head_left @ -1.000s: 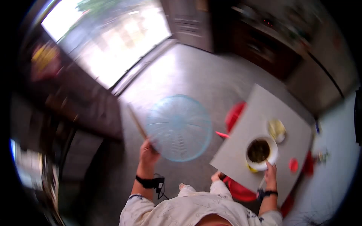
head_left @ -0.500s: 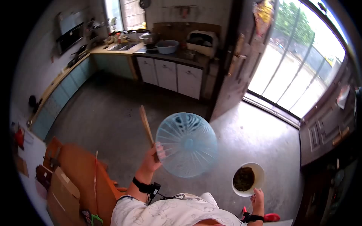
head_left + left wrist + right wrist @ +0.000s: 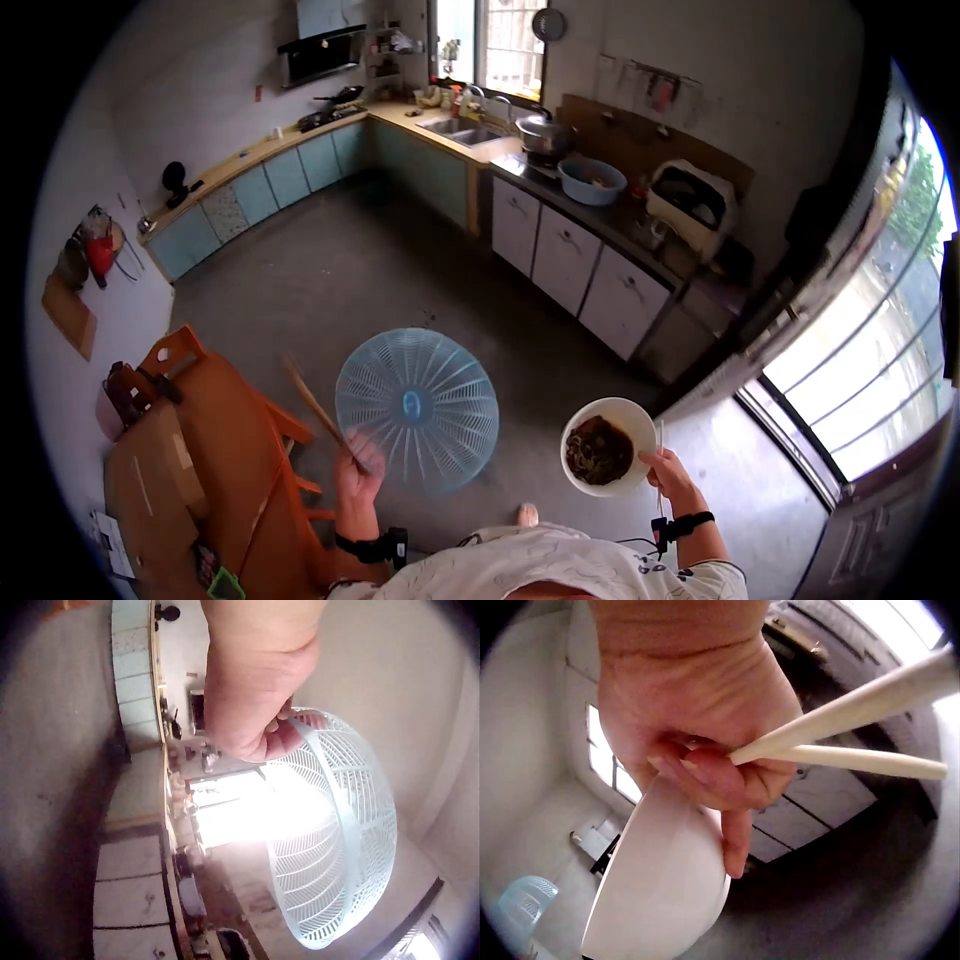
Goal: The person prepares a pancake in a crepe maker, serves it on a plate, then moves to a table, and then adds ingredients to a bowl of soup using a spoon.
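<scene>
In the head view the left hand grips the rim of a light-blue slotted plastic basket, along with a thin wooden stick that points up and left. The left wrist view shows fingers curled over the rim of the basket. The right hand holds a white bowl by its edge; dark food lies inside. In the right wrist view two pale chopsticks are tucked in the curled fingers of the right hand, beside the bowl.
An orange wooden table with cardboard stands at the left. Ahead, a counter carries a blue basin, a pot and a sink. Grey floor lies between. A barred doorway is at the right.
The view has swung from the doorway and the white table toward the kitchen counters. The bowl, which was over the white table, is now above the floor in the right hand. Both hands keep their holds.
</scene>
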{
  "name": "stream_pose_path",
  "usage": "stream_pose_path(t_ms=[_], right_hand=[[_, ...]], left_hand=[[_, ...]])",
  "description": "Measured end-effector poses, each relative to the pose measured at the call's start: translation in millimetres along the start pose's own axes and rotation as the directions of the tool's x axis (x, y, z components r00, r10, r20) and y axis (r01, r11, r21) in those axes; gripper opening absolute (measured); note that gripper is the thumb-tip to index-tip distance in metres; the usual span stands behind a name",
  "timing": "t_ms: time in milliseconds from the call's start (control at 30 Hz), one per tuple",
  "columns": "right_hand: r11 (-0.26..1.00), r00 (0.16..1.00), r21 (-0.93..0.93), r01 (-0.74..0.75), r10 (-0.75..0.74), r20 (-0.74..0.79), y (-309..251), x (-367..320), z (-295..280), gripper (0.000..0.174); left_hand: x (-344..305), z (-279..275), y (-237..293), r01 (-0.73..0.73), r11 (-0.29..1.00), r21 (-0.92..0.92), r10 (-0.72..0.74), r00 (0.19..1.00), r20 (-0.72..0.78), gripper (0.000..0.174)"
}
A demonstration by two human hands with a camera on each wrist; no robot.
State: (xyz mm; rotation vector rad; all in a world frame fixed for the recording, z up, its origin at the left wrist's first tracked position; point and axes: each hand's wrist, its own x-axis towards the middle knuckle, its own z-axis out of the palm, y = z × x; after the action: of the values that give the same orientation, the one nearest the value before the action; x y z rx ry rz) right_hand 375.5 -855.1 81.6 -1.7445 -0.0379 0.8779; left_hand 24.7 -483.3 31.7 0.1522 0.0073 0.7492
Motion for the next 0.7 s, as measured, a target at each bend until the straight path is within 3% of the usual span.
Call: stream_pose_path(t_ms=[67, 133, 267, 333, 367, 400, 467, 500, 600, 700], right_hand=[[0.998, 0.992, -0.069, -0.006, 0.014, 0.122, -53, 45, 28, 0.008], [0.990, 0.982, -0.136, 0.025, 0.001, 0.188, -92, 85, 50, 0.011], [0.996, 0.941, -0.085, 0.013, 0.017, 0.338, -145, 178, 110, 0.012], [0.997, 0.924, -0.072, 0.004, 0.024, 0.382, -174, 228, 142, 0.013], [0.998, 0.925, -0.069, 0.012, 0.016, 0.380, -185, 243, 154, 0.014], [0.998, 0.930, -0.069, 0.002, 0.023, 0.368, -190, 257, 167, 0.015], [1.000, 0.922, -0.018, -0.019, 0.025, 0.385, -209, 292, 193, 0.017], [1.000, 0.923, 0.000, -0.010, 0.009, 0.385, -225, 306, 205, 0.017], [1.000, 0.939, -0.006, -0.003, 0.005, 0.343, -275, 339, 229, 0.017], [1.000, 0.959, -0.015, -0.007, 0.011, 0.282, -318, 383, 254, 0.016]], left_hand=[[15, 19, 5, -0.145, 0.989, 0.008, 0.145, 0.987, -0.063, 0.004], [20, 25, 11, -0.195, 0.980, 0.028, 0.196, 0.980, -0.029, 0.003], [54, 32, 34, -0.345, 0.937, 0.054, 0.347, 0.938, -0.013, 0.007], [92, 56, 42, -0.389, 0.875, 0.287, 0.447, 0.877, -0.176, 0.008], [96, 26, 60, -0.313, 0.949, -0.041, 0.314, 0.949, 0.024, 0.015], [115, 13, 71, -0.310, 0.950, -0.028, 0.310, 0.951, 0.008, 0.015], [166, 12, 93, -0.431, 0.785, 0.444, 0.573, 0.779, -0.256, 0.008], [194, 20, 106, -0.401, 0.869, 0.290, 0.464, 0.865, -0.194, 0.008], [272, 49, 126, -0.373, 0.911, 0.177, 0.398, 0.907, -0.135, 0.007], [355, 65, 142, -0.337, 0.903, 0.266, 0.380, 0.917, -0.126, 0.007]])
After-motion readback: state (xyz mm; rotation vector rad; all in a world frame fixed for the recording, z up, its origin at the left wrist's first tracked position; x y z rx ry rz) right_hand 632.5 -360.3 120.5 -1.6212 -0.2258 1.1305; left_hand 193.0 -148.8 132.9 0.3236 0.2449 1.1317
